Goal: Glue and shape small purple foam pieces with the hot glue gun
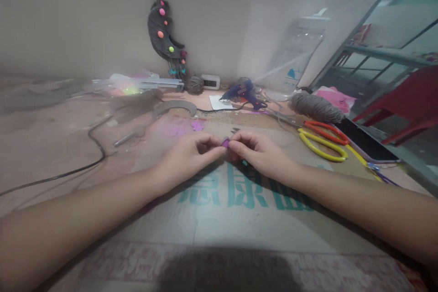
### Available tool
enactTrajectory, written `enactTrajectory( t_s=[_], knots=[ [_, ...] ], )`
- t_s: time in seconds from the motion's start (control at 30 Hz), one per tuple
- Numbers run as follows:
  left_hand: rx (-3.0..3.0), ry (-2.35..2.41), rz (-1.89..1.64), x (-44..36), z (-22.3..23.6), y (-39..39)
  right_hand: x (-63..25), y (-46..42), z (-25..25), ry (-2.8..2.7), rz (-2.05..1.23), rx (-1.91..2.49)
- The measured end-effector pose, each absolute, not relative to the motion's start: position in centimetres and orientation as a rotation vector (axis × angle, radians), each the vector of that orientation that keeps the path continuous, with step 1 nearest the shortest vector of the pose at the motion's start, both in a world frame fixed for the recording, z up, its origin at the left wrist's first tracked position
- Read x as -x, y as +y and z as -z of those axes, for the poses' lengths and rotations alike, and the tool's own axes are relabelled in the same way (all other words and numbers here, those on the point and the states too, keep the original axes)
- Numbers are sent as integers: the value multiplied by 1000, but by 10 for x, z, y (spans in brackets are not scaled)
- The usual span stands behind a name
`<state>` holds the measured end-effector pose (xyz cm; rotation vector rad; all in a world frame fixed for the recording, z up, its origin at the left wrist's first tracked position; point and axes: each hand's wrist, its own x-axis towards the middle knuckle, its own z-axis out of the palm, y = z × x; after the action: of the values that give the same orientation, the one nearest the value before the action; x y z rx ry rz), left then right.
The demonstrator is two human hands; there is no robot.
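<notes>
My left hand [191,153] and my right hand [262,150] meet at the middle, over a pale sheet with green printed characters [246,187]. Between their pinched fingertips is a small purple piece [225,143], folded or curved, perhaps felt or foam. Two dark pointed tips [235,131] stick out just behind my right fingers, like those of small scissors. A bit of red shows under that hand; whether the hand holds this tool or it lies beneath, I cannot tell. Bright purple scraps [197,125] lie beyond my left hand.
A blue glue gun [242,91] rests at the back, its cord running left. Right of it stand a clear plastic jug [290,64], grey yarn [316,107], scissors with red and yellow handles [323,145] and a phone [366,141]. A grey yarn-wrapped crescent [159,32] leans on the wall.
</notes>
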<state>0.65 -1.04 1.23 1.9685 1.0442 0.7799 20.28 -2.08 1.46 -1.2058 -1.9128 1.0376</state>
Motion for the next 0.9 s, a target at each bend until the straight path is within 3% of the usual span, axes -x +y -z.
enactTrajectory(
  t_s=[0.37, 0.6, 0.9],
  knots=[
    [-2000, 1074, -768, -5, -10, -9, -209, -17, -12, -1824, -1198, 1093],
    [-1983, 1088, -750, -5, -9, -9, -210, -20, -25, -1662, -847, 1294],
    [-2000, 1078, -760, -5, -11, -10, -209, -19, -16, -1766, -1055, 1174]
  ],
)
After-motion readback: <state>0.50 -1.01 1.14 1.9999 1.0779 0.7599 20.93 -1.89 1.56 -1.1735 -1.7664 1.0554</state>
